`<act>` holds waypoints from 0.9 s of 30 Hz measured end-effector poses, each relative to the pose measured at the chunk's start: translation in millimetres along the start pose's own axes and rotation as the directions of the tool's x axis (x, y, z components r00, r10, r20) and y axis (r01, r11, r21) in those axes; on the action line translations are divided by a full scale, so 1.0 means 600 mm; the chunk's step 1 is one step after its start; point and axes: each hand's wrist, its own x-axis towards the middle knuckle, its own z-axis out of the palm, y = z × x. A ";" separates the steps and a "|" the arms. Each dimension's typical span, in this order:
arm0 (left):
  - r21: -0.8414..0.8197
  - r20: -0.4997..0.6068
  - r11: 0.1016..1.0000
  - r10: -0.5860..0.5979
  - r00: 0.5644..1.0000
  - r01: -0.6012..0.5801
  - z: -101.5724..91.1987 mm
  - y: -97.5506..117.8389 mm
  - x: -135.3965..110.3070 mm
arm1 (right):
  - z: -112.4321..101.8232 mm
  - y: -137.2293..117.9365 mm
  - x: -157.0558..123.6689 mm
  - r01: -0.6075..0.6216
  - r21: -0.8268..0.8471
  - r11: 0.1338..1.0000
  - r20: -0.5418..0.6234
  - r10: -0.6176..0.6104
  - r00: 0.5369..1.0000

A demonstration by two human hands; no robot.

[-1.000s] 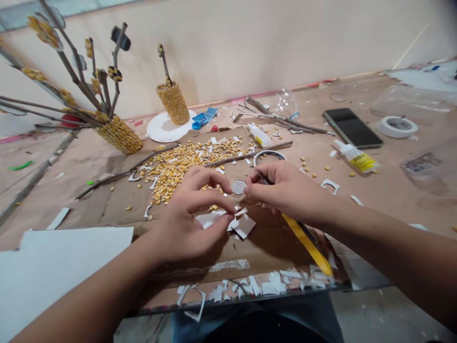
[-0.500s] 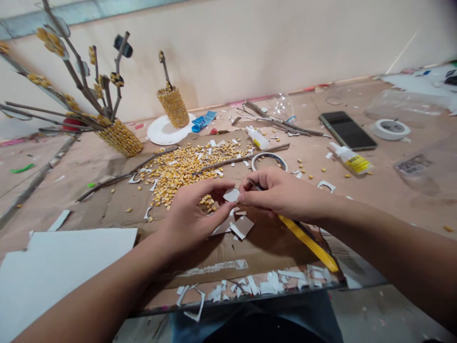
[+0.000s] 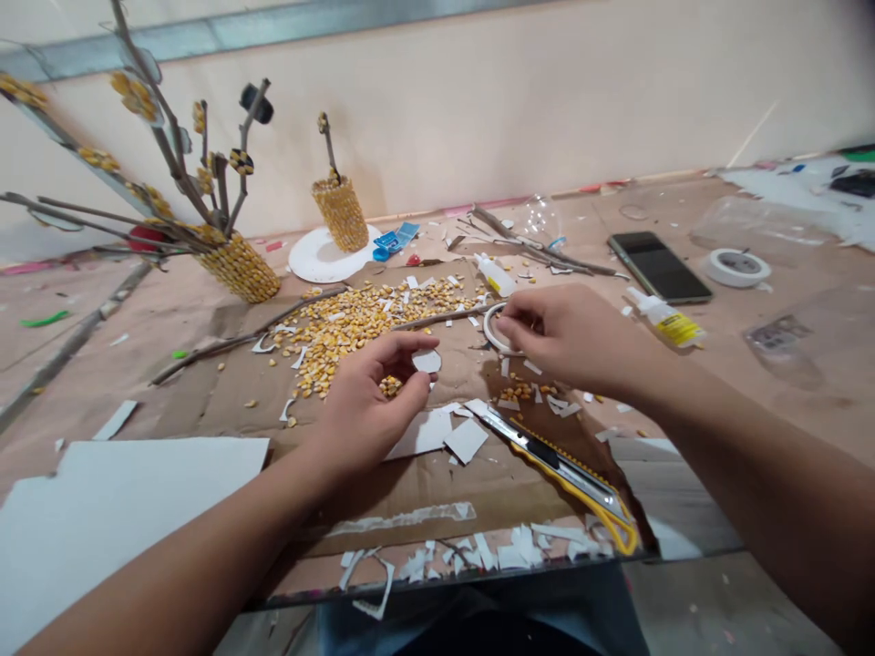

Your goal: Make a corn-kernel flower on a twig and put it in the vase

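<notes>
My left hand [image 3: 375,392] pinches a small rounded white card piece [image 3: 427,362] between thumb and fingers, above the cardboard. My right hand [image 3: 557,333] has its fingers curled together at the right side of a white roll of tape [image 3: 493,330]. The hand covers part of the roll, and what its fingertips hold, if anything, is hidden. A yellow utility knife [image 3: 557,469] lies below my right hand with its blade end towards the white card offcuts [image 3: 467,440]. Beyond my left hand spreads a pile of corn kernels [image 3: 355,319].
Two corn-covered pots [image 3: 242,266] with twigs stand at the back left. Glue bottles [image 3: 666,319], a phone [image 3: 660,266] and another tape roll [image 3: 738,268] lie to the right. White sheets [image 3: 137,528] cover the front left. Paper scraps [image 3: 519,547] line the front edge.
My right hand has left the card piece and moved up and right to the tape roll. The utility knife, partly under that hand before, now lies fully visible. My left hand keeps the card piece.
</notes>
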 end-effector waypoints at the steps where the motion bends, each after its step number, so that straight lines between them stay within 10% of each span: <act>1: -0.012 0.003 1.000 -0.008 1.000 0.008 0.001 -0.001 0.000 | -0.005 0.009 0.005 0.002 -0.055 0.998 0.000 -0.002 1.000; 11: -0.118 0.053 0.991 -0.058 0.997 0.064 0.014 -0.007 0.005 | -0.003 0.052 0.020 0.199 -0.224 0.954 0.307 -0.125 0.943; 20: -0.015 0.082 0.997 0.081 0.993 -0.080 0.012 -0.014 0.005 | -0.015 0.047 0.017 0.230 -0.311 0.922 0.240 -0.158 0.958; 27: 0.077 0.154 0.950 0.289 0.945 -0.303 0.010 -0.003 0.003 | -0.007 -0.003 -0.014 0.449 -0.134 0.884 0.076 -0.442 0.894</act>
